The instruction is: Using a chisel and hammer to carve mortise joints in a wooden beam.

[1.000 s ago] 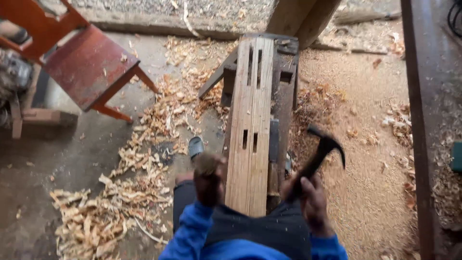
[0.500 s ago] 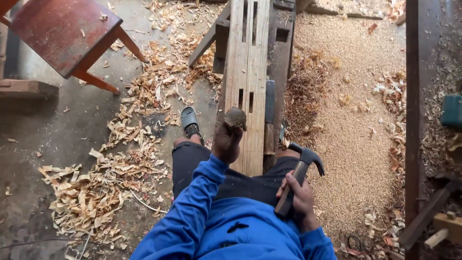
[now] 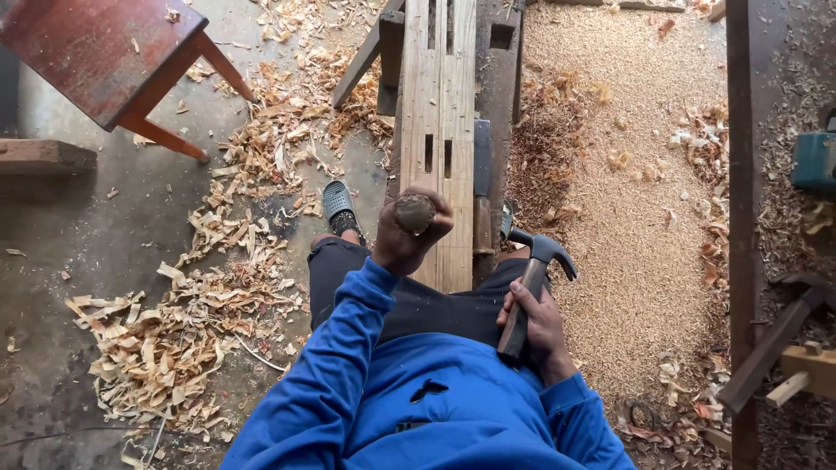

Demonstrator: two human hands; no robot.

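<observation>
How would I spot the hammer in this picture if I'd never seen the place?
Find the long pale plank with slots, running up the middle. Beside its near end, the right hand grips a claw hammer by its dark handle. Its curved metal head is the only metal tool among the wood, shavings and sawdust there.

The left hand (image 3: 407, 237) grips a chisel handle (image 3: 415, 212) upright on the slotted plank (image 3: 440, 104); the right hand (image 3: 538, 324) holds a hammer (image 3: 533, 278) near the lap.

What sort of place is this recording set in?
Most likely a woodworking shop: wood shavings and sawdust cover the floor, and a slotted plank lies on a bench.
</observation>
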